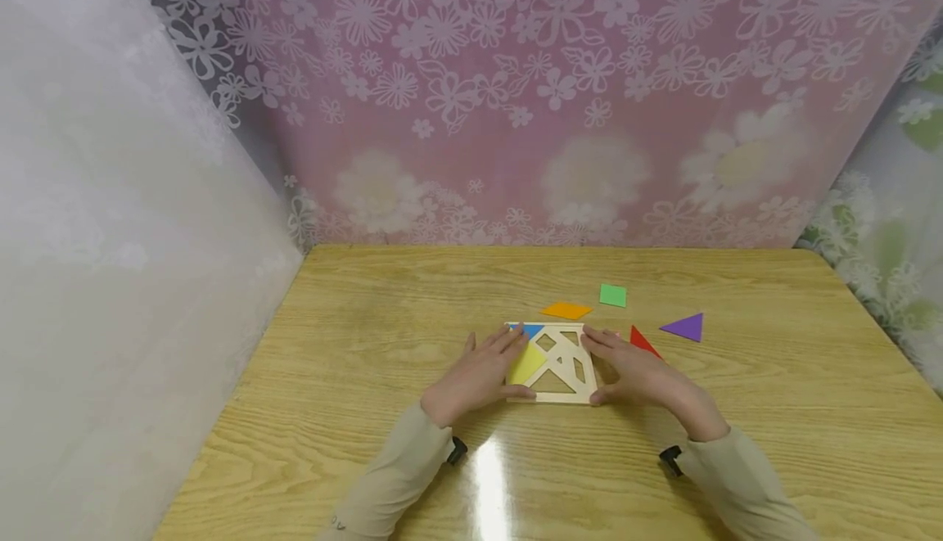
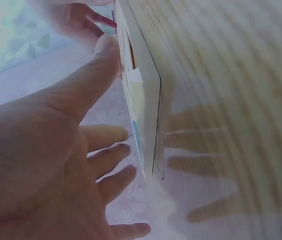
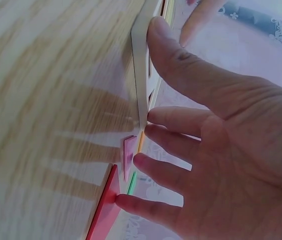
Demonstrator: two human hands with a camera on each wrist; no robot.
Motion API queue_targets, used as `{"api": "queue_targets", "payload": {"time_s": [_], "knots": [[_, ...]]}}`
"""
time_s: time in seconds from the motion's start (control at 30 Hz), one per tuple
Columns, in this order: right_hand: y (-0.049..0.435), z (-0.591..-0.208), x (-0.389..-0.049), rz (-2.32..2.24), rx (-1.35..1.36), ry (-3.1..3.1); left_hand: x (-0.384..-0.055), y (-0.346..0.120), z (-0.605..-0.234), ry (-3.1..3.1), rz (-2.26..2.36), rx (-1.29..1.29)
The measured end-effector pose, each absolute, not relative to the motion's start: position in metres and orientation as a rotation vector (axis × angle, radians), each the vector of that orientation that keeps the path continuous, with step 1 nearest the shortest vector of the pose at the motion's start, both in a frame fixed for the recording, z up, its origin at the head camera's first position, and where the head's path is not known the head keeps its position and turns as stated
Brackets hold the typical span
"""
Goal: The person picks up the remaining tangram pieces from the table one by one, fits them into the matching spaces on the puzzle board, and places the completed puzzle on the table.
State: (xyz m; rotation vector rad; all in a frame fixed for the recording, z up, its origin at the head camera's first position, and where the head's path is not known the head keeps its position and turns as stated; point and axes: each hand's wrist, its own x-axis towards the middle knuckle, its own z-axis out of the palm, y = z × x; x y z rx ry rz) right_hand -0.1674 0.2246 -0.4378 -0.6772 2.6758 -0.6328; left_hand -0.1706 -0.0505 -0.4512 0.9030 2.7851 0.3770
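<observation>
A pale wooden puzzle board (image 1: 556,398) with several cut-out shapes lies flat on the table. In its left part sit a yellow piece (image 1: 527,364) and a blue triangle (image 1: 532,331). My left hand (image 1: 477,371) rests along the board's left side, fingers nearly straight over the top corner and thumb at the front edge. At the opposite side, my right hand (image 1: 637,371) touches the board with its thumb (image 3: 162,31) and index finger. Its little finger reaches the red triangle (image 3: 103,210) in the right wrist view. A pink piece (image 3: 129,155) lies beside the fingers, mostly hidden in the head view.
Behind the board lie an orange parallelogram (image 1: 567,310) and a green square (image 1: 613,295). Farther right is a purple triangle (image 1: 688,327). The wood-grain table (image 1: 354,304) meets a pink flowered curtain (image 1: 457,156) at the back and a white surface (image 1: 147,238) at left.
</observation>
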Motion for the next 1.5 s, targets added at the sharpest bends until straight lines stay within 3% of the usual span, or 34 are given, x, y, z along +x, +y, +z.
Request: {"api": "queue_targets", "payload": {"time_s": [0.53, 0.9, 1.5], "knots": [[0.247, -0.432, -0.176, -0.666, -0.758, 2.775, -0.178, -0.054, -0.456, 2.720, 0.314, 0.915], [0.284, -0.431, -0.183, -0.344, -0.816, 2.940, -0.177, -0.054, -0.453, 2.713, 0.333, 0.925], [0.309, -0.441, -0.178, -0.309, -0.705, 2.969, -0.178, -0.055, -0.457, 2.707, 0.363, 0.919]]}}
